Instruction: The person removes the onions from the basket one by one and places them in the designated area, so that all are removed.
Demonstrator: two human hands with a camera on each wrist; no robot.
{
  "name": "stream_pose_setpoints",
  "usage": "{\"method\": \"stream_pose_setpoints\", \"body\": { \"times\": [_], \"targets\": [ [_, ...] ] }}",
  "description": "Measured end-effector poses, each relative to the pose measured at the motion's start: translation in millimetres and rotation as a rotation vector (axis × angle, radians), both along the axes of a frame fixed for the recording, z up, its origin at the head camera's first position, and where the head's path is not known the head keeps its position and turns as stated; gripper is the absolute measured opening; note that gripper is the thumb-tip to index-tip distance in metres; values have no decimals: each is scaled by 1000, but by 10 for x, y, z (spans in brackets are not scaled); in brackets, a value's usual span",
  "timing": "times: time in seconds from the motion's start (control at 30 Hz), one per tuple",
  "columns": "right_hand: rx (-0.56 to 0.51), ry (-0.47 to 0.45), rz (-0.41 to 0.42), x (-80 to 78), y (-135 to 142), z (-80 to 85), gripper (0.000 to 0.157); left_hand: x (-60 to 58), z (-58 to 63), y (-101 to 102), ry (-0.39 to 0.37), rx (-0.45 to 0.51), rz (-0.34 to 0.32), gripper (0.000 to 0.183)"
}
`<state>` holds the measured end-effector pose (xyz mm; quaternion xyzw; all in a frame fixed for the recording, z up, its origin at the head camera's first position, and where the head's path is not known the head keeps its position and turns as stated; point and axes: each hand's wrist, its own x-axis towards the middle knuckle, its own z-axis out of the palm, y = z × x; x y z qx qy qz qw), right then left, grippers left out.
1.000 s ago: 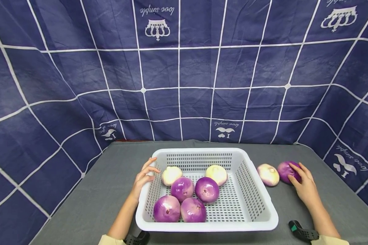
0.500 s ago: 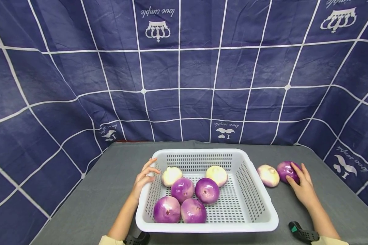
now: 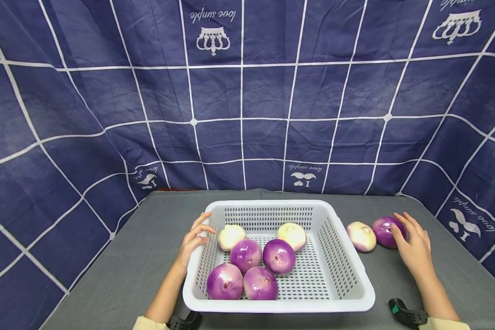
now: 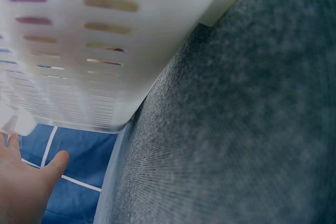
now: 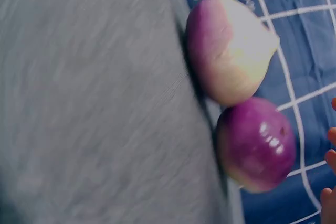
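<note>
Beyond the right side of the white plastic basket (image 3: 342,256), a purple turnip (image 3: 383,231) lies beside a pale-topped turnip (image 3: 360,236) on the grey cloth. My right hand (image 3: 414,247) hovers at the purple turnip's right side, fingers loosely spread. In the right wrist view its fingertips (image 5: 331,158) stand apart from that turnip. My left hand (image 3: 191,243) rests on the basket's left rim with fingers laid over it; in the left wrist view the thumb (image 4: 56,165) points outward. Inside the basket sit several purple turnips (image 3: 278,256) and two pale-topped ones (image 3: 292,236).
Grey cloth (image 3: 148,247) covers the table. A blue curtain (image 3: 264,101) with white grid lines hangs behind and along both sides. Dark wrist bands (image 3: 407,314) are on both wrists. The turnips in the basket lie mostly toward its left.
My right hand has drawn slightly back to the right of the purple turnip, its fingers lifting off the top. The turnip has stayed about where it was. My left hand has not moved.
</note>
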<state>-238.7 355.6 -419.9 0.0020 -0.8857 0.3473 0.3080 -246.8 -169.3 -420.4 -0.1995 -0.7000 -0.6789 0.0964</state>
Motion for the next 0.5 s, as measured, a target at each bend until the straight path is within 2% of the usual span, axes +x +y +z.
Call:
{"method": "stream_pose_setpoints", "body": {
  "times": [0.33, 0.5],
  "targets": [
    [20, -34, 42, 55, -180, 279, 47, -2, 4, 7, 14, 23, -7, 28],
    [24, -3, 90, 88, -267, 363, 47, -2, 7, 6, 14, 24, -5, 28]
  ]
}}
